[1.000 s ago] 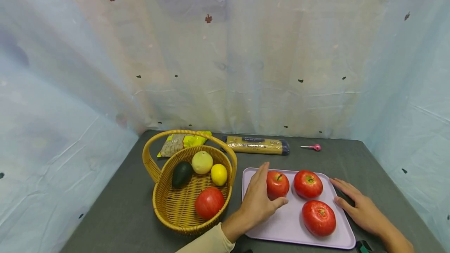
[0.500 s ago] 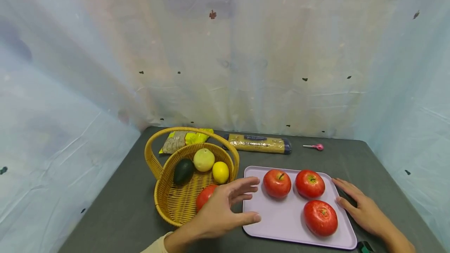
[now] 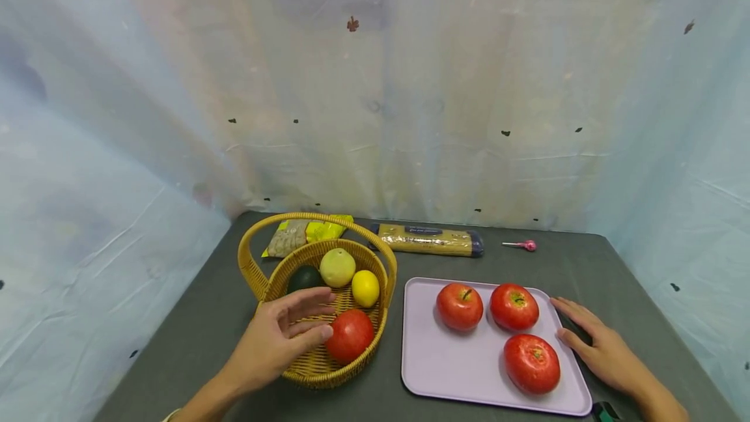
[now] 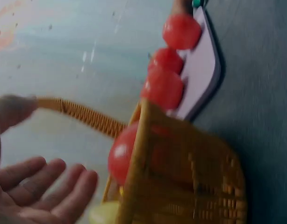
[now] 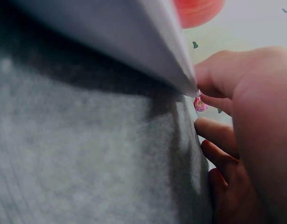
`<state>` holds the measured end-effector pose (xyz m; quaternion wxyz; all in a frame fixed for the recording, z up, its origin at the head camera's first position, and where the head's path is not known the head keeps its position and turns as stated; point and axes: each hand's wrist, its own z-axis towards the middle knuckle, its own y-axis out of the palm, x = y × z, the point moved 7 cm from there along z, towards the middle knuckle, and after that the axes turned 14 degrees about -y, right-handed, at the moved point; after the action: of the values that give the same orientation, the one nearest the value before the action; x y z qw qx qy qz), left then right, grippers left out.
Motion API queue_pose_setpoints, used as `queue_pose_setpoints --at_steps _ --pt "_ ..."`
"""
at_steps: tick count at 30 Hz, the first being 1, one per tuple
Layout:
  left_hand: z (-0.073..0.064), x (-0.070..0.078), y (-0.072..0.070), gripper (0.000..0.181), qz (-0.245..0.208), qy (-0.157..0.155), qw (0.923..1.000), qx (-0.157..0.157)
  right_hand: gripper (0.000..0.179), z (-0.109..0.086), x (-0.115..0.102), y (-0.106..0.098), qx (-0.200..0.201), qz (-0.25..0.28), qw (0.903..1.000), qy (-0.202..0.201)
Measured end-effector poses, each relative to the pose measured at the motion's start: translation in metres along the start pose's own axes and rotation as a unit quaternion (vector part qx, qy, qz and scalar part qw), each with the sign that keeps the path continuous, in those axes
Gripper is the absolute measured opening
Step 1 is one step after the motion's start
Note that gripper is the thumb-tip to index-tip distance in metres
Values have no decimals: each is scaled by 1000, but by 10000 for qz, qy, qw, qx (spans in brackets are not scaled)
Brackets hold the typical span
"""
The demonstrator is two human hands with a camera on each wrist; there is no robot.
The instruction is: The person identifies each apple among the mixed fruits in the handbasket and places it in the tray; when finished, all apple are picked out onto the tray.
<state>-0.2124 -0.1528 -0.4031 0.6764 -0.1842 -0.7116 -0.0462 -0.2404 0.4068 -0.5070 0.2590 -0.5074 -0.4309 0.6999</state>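
My left hand (image 3: 278, 337) is over the left side of the wicker basket (image 3: 266, 292), fingers extended and slightly bent, with nothing in them. Its thumb tip overlaps a round red fruit (image 3: 353, 336) in the basket. A dark green avocado (image 3: 305, 277), partly hidden by the fingers, a pale yellow-green fruit (image 3: 337, 267) and a lemon (image 3: 366, 288) share the basket. My right hand (image 3: 603, 347) rests at the right edge of the lilac tray (image 3: 451, 370), thumb touching its rim. Three red apples (image 3: 459, 307) sit on the tray.
Behind the basket lies a yellow bag (image 3: 293, 238) with a clear window. A long gold packet (image 3: 428, 241) and a pink lollipop (image 3: 529, 245) are at the back of the grey table (image 3: 176, 357). Patterned curtains surround the table.
My left hand has moved left from beside the tray's nearest apple, across the basket, to its left side. The right hand stays at the tray's edge.
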Motion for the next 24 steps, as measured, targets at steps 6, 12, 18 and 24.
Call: queue_pose_setpoints --at_steps 6,12,18,24 --pt "5 -20 -18 56 1510 -1083 9826 64 72 0 0 1 -20 24 10000 32" --pt "15 -31 -7 59 2159 -1512 9637 -428 71 0 -1 1 38 -14 10000 -46" --pt "26 -34 4 59 2310 -1456 9613 -359 69 -1 -1 2 114 -52 9998 -142" --pt "38 -39 10 61 2000 -1604 9665 -76 71 0 1 0 59 -16 10000 -66"
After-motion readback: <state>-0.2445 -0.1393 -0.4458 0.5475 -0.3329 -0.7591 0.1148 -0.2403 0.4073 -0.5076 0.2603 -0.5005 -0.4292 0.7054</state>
